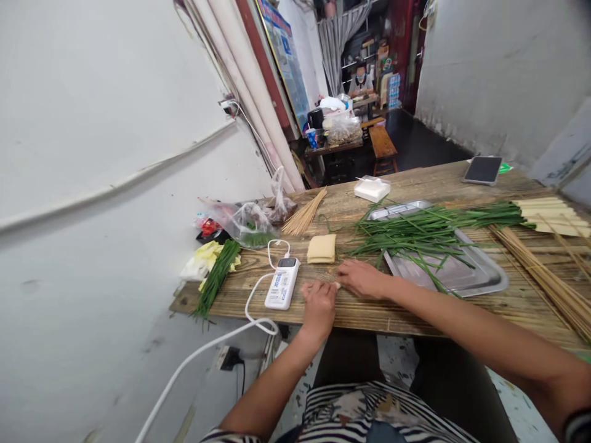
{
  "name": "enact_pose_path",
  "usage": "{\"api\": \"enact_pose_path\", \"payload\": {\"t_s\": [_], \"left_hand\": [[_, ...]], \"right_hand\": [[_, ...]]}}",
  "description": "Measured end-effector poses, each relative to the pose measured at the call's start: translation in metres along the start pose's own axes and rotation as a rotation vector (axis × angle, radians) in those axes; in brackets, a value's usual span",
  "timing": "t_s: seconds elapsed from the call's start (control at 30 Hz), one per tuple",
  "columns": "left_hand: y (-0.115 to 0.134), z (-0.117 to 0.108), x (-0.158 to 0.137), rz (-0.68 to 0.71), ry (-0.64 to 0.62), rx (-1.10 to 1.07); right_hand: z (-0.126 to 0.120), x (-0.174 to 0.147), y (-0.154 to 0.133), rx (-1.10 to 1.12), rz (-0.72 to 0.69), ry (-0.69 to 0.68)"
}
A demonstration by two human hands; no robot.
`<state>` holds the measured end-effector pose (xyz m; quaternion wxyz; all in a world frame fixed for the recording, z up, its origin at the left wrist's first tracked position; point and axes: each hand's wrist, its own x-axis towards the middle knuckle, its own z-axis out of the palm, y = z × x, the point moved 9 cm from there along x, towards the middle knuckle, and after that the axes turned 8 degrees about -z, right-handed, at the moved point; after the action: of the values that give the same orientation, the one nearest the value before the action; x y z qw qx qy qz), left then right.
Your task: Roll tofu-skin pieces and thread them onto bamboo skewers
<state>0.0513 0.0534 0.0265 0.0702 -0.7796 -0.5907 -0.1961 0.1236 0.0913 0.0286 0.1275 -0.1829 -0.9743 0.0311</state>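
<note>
Wooden planks form the table [369,314], pushed against a white wall at its left end. Near its front edge lies a small pale piece [338,285], mostly covered by fingers. The left hand [319,304] and the right hand [362,278] meet over it, fingers bent and bunched together; whether they pinch it or press it on the wood, I cannot tell. Working from both sides probably steadies something so small.

Just beyond the hands sits a stack of yellowish squares [321,248], likely put there for easy reach. Green stalks [410,227] lie across a metal tray [489,280] on the right, perhaps to keep them loose and handy. A white power bank [282,283] rests left of the hands, its cable trailing off the edge. Farther out are thin sticks [305,212], another green bunch [218,277] and, at the far right, long sticks [535,277] beside pale rolls [551,212].
</note>
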Motion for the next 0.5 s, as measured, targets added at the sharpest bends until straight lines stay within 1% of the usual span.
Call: {"api": "enact_pose_path", "payload": {"t_s": [0.1,0.17,0.3,0.4,0.5], "left_hand": [[-0.001,0.000,0.007,0.009,-0.064,-0.036],[-0.001,0.000,0.009,0.011,-0.094,-0.055],[-0.001,-0.001,0.010,0.010,-0.119,-0.061],[0.000,-0.003,0.011,0.005,-0.107,-0.056],[-0.001,-0.002,0.011,-0.016,-0.079,-0.027]], "right_hand": [[-0.008,-0.011,0.016,0.060,0.088,0.104],[-0.010,-0.019,0.021,0.066,0.125,0.138],[-0.006,-0.022,0.011,-0.026,0.080,0.100],[-0.003,-0.015,0.002,-0.104,0.038,0.064],[0.000,-0.006,0.002,-0.120,0.011,0.020]]}}
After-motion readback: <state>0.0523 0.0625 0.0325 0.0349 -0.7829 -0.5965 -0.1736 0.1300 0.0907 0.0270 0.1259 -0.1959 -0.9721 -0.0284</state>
